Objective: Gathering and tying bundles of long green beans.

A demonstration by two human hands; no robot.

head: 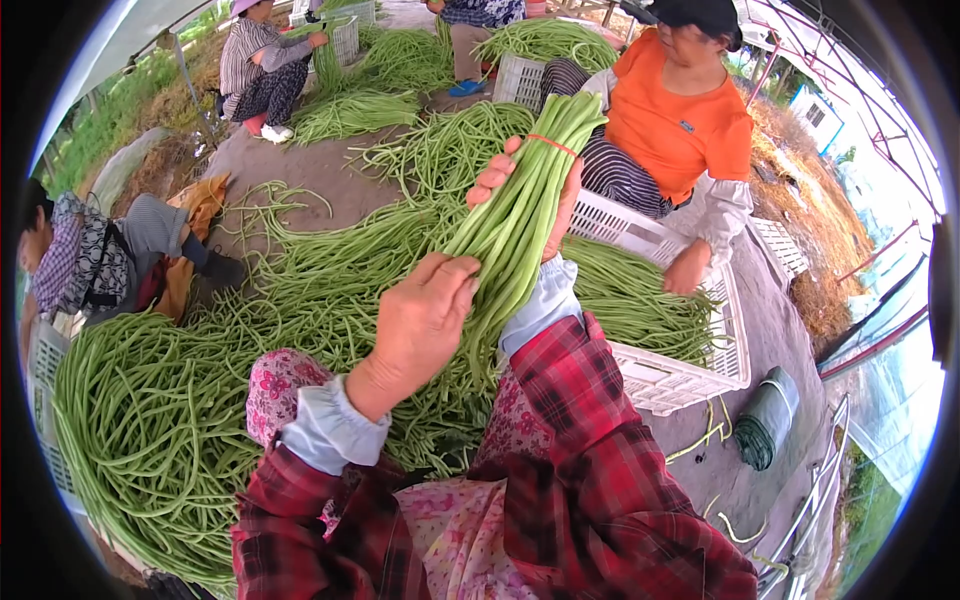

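Observation:
A bundle of green yardlong beans (525,210) is held up at a slant in front of me. An orange-red band (552,144) circles it near its upper end. My right hand (568,208) grips the bundle from behind, its fingertips wrapping round the left side just below the band. Lower down, my left hand (421,322) has its thumb and fingers closed at the bundle's left edge; whether they pinch one bean or several is hidden. Below both hands spreads a large heap of loose yardlong beans (322,292), reaching between my knees and off to the left.
At right, a white plastic crate (675,382) holds beans (637,300); a co-worker in orange (679,112) has a hand (686,268) in it. A dark green roll (766,420) and metal tubes (806,495) lie beyond. Other people sit among bean piles left and behind.

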